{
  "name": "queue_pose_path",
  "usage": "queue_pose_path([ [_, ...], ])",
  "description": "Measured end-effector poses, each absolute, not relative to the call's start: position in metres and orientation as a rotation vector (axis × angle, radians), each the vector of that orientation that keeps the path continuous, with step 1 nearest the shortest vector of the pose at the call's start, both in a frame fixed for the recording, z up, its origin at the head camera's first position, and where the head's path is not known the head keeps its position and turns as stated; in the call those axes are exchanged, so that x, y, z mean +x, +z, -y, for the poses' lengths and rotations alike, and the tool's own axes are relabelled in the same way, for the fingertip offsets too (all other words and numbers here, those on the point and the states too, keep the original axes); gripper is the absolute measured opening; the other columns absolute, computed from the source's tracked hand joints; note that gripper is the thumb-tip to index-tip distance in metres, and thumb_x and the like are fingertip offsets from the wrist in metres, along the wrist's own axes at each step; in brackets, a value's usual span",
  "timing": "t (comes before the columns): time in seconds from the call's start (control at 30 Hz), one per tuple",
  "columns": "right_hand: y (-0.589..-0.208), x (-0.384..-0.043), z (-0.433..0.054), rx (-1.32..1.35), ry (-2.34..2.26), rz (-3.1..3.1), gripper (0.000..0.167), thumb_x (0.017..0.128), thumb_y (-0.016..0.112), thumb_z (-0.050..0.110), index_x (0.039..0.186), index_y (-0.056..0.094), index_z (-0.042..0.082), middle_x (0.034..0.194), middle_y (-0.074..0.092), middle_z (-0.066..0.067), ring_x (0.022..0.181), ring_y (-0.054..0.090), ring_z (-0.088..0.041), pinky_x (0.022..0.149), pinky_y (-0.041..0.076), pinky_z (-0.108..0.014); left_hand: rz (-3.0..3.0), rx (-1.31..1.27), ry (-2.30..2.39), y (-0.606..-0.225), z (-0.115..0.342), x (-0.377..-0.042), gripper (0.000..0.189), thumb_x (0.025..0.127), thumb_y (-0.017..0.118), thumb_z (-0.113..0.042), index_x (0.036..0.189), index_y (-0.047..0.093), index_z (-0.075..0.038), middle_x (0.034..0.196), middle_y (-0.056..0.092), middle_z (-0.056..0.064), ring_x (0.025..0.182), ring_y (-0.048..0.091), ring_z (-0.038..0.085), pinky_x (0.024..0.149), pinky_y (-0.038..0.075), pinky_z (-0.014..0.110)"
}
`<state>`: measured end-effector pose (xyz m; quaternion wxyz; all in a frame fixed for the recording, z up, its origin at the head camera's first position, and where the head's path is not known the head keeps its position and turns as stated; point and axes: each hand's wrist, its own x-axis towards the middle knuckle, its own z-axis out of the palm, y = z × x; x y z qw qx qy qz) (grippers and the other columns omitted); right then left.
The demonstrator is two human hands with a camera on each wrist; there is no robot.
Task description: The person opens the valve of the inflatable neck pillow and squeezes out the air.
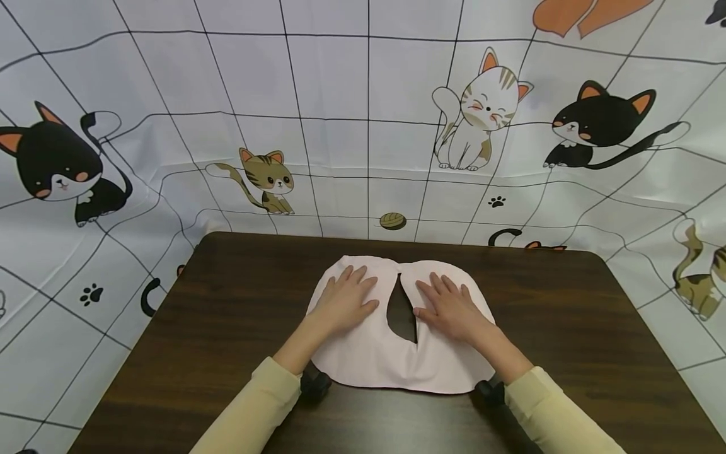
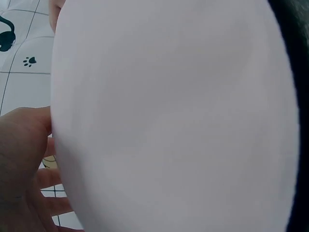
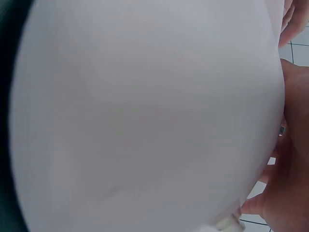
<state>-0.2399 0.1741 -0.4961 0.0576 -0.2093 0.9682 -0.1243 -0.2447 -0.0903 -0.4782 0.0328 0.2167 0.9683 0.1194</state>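
Observation:
A pale pink cloth piece, shaped like a wide collar or bib [image 1: 368, 366], lies spread on the dark wooden table. A teardrop-shaped opening in its middle shows the table beneath. On its left half rests my left hand [image 1: 346, 302], fingers spread and fairly straight. My right hand [image 1: 454, 309] lies flat on the right half, its thumb near the opening's edge. In the left wrist view the pink cloth [image 2: 174, 116] fills most of the picture, with the left hand [image 2: 24, 164] at the edge. The right wrist view shows the cloth [image 3: 145, 116] beside the right hand [image 3: 285, 159].
The dark wooden table [image 1: 567, 328] extends around the cloth. Behind and beside it hangs a white sheet [image 1: 340, 75] with black grid lines and printed cats. Small black objects [image 1: 314, 386] sit under each wrist, by the cloth's lower corners.

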Motion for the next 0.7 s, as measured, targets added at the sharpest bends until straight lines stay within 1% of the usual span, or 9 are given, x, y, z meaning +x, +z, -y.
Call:
queue_pose_path([
  [0.23,-0.5002,-0.2394,-0.1742,-0.599,-0.372,-2.904,0.067,0.104,0.055,0.046,0.158,0.041,0.009,0.164,0.025,-0.026,0.150,0.021,-0.049,0.112,0.017,-0.075,-2.978,0.665,0.334,-0.4815,0.0873,-0.2457,0.054,0.101,0.063,-0.038,0.150,0.053,-0.017,0.162,0.036,0.013,0.150,0.028,0.041,0.110,0.032,0.067],
  [0.53,-0.5025,-0.2380,-0.1742,-0.606,-0.367,-2.911,0.067,0.104,0.055,0.046,0.157,0.041,0.009,0.163,0.027,-0.026,0.150,0.022,-0.049,0.110,0.018,-0.076,-2.990,0.665,0.334,-0.4878,0.0875,-0.2482,0.055,0.101,0.064,-0.037,0.152,0.052,-0.018,0.163,0.035,0.012,0.151,0.026,0.040,0.108,0.033,0.070],
  [0.7,-0.5014,-0.2368,-0.1731,-0.607,-0.359,-2.908,0.067,0.104,0.054,0.046,0.158,0.040,0.009,0.164,0.026,-0.026,0.150,0.022,-0.049,0.110,0.018,-0.076,-2.997,0.667,0.330,-0.4871,0.0900,-0.2481,0.055,0.101,0.063,-0.037,0.151,0.052,-0.018,0.162,0.036,0.013,0.150,0.028,0.040,0.107,0.035,0.068],
])
